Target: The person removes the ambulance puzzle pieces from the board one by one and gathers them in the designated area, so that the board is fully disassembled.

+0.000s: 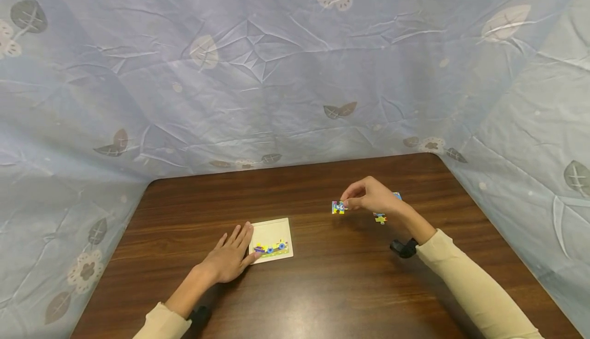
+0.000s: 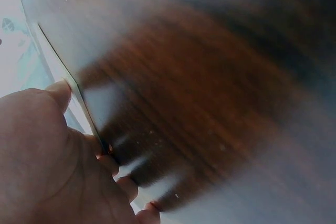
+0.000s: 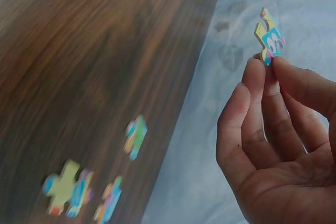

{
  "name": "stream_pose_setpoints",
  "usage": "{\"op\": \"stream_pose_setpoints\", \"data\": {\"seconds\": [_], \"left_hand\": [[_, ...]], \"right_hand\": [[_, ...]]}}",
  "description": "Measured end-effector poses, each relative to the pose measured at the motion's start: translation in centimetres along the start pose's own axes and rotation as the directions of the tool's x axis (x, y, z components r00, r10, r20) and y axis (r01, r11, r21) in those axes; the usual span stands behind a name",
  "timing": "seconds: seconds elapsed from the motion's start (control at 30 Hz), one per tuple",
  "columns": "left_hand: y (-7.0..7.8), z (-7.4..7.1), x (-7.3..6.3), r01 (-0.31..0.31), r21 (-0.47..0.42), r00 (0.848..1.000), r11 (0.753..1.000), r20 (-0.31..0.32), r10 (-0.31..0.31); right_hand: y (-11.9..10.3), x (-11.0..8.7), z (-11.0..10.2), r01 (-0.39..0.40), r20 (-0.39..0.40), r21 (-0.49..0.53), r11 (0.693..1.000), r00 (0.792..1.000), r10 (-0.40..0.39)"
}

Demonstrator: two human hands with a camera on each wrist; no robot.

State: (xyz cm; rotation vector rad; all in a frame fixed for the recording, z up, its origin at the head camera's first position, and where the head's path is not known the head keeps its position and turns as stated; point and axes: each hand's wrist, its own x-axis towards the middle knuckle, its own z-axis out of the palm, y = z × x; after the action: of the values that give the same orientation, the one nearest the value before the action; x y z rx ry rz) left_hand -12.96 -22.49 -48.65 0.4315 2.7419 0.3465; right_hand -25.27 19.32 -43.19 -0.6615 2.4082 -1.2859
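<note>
One brown table [image 1: 318, 262] is backed by cloth [image 1: 276, 98], its tray [image 1: 272, 229] touched by the spread left hand [image 1: 228, 258], a piece [image 1: 338, 208] pinched by the right hand [image 1: 374, 196].

A small booth screened off by cloth is shown; the kind of building around it is hidden. Pale blue-grey fabric [image 1: 276, 47], printed with leaves and flowers and visibly creased, is hung across the top of the head frame and down its left and right sides, so that the desk [image 1: 332, 272] is enclosed on three sides. The desk is finished in dark wood grain, and light is reflected at bottom centre. A staged recording corner is suggested by the black wrist-worn device [image 1: 403, 248] seen right of centre.
</note>
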Motion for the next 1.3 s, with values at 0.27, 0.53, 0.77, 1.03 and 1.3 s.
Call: {"op": "stream_pose_setpoints", "data": {"seconds": [0.27,0.53,0.77,1.03,1.3], "left_hand": [[-0.1,0.0,0.0,-0.005,0.000,1.000,1.000,-0.007,0.005],[-0.2,0.0,-0.1,-0.003,-0.009,1.000,1.000,-0.004,0.003],[-0.3,0.1,0.1,-0.020,-0.040,1.000,0.999,-0.012,0.020],[-1.0,1.1,0.4,-0.054,-0.083,0.997,0.995,-0.059,0.049],[-0.6,0.4,0.3,-0.018,-0.036,1.000,0.999,-0.019,0.018]], "right_hand": [[2.8,-1.0,-1.4,-0.071,-0.024,-0.056,0.996,0.997,0.070],[4.3,-0.9,-1.7,-0.149,-0.011,-0.090,0.985,0.989,0.148],[5.3,-0.4,-1.6,-0.161,0.010,-0.148,0.976,0.986,0.164],[4.9,0.0,-0.8,-0.146,-0.003,-0.227,0.963,0.989,0.149],[4.2,0.3,0.2,-0.165,-0.054,-0.368,0.915,0.986,0.156]]}}
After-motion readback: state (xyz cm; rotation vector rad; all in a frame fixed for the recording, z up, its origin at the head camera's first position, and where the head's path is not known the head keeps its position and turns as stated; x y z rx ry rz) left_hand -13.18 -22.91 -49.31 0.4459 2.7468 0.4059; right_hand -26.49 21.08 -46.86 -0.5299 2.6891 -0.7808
